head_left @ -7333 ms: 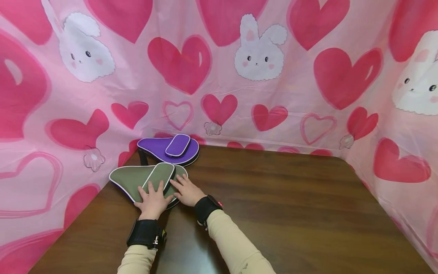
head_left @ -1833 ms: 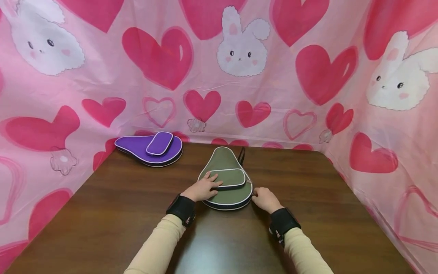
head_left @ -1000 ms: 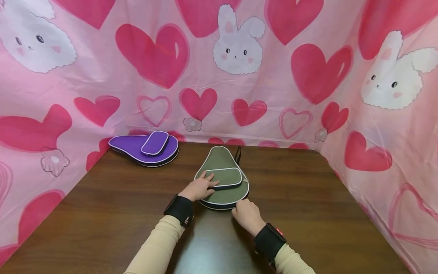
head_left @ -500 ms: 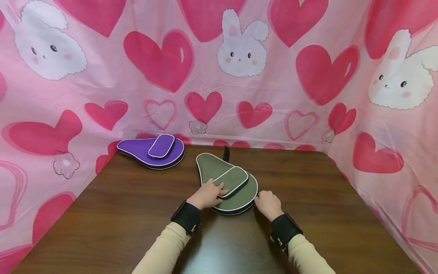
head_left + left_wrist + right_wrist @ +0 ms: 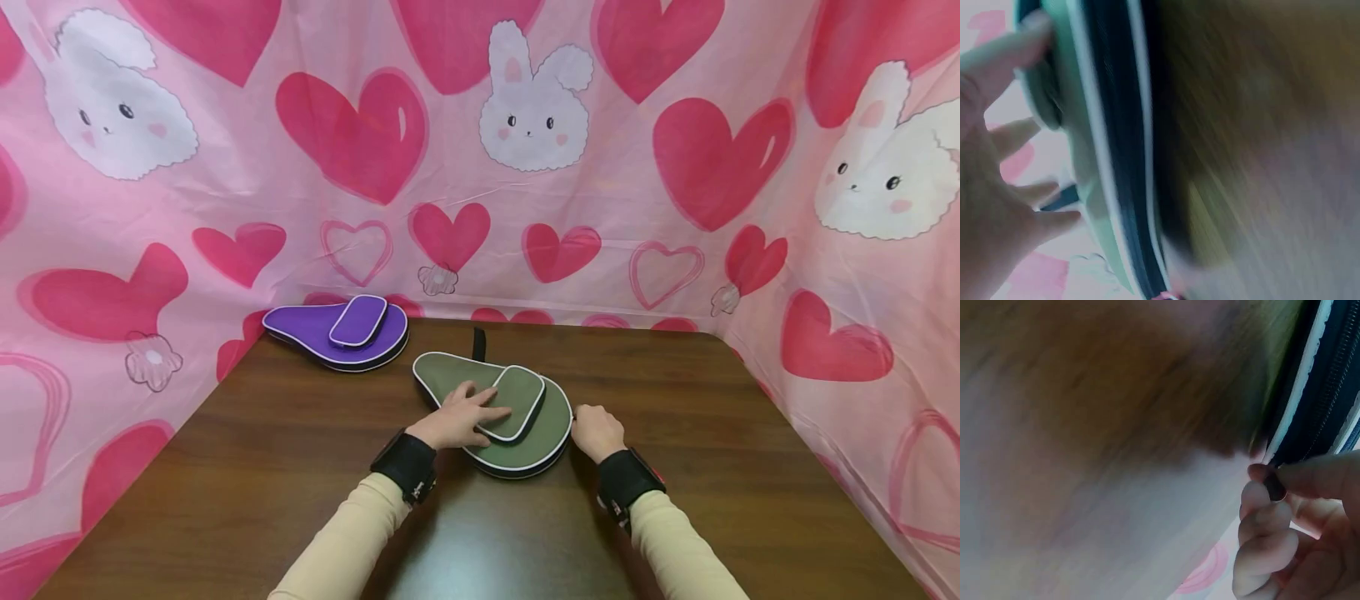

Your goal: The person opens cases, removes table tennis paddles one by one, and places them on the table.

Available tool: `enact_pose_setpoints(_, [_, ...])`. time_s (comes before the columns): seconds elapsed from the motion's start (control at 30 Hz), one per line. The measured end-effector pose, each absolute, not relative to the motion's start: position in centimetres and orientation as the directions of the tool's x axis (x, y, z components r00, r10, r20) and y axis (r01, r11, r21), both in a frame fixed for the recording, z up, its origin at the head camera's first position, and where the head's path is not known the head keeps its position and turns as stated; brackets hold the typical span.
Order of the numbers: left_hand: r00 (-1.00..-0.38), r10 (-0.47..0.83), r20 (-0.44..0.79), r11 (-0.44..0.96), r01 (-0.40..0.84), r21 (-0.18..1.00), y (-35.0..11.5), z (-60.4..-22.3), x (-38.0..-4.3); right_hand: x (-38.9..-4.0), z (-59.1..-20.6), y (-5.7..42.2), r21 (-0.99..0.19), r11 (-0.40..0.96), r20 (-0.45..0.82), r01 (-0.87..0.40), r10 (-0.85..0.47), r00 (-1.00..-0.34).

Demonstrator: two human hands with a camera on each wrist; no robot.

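An olive-green table tennis bat case [image 5: 551, 417] with white piping and a raised pocket lies on the table, its narrow end toward the far left. My left hand [image 5: 457, 418] rests on it with fingers spread over the pocket. In the left wrist view, that hand's fingers [image 5: 1013, 134] are straight above the case's dark zippered side [image 5: 1119, 125]. At the rounded end, my right hand [image 5: 597, 432] is at the edge. The right wrist view shows its thumb and forefinger pinching a small dark zipper pull [image 5: 1274, 486] beside the zipper [image 5: 1332, 381].
A purple bat case [image 5: 300, 321] with its own pocket lies at the table's back left corner. A black strap [image 5: 479, 343] sticks out behind the green case. Pink heart-printed cloth [image 5: 465, 183] walls in the brown wooden table [image 5: 675, 400] at the back and sides.
The green case came from the left, beside the purple one, to the middle. Lately its narrow end has swung left. My right hand went from the near edge to the right end.
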State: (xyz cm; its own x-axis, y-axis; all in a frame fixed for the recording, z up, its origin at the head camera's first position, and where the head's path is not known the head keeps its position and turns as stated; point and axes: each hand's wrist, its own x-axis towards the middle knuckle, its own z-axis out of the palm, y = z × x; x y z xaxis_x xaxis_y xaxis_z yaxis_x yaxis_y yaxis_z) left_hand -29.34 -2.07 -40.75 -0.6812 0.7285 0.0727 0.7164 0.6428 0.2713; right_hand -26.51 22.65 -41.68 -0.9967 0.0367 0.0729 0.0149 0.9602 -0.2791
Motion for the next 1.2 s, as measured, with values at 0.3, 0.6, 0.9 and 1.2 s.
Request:
enact_pose_setpoints(0.3, [-0.748,0.663,-0.024,0.716,0.625,0.311,-2.5,-40.5,-30.9,-25.5,-41.7,22.5,-0.270,0.963,0.056,-0.008,0.008,-0.998])
enact_pose_setpoints(0.6, [-0.759,0.650,-0.030,0.728,0.611,0.311,-2.3,-40.2,-31.0,-22.6,-41.8,20.9,-0.258,0.961,0.116,-0.096,-0.068,-0.991])
enact_pose_setpoints(0.9, [-0.766,0.642,-0.027,0.731,0.601,0.322,-2.1,-40.6,-30.8,-20.6,-42.5,19.3,-0.286,0.941,0.188,-0.183,-0.132,-0.973])
enact_pose_setpoints(1.2, [-0.772,0.635,-0.016,0.738,0.602,0.304,-2.2,-40.8,-30.8,-20.1,-42.7,18.2,-0.280,0.934,0.197,-0.222,-0.170,-0.966])
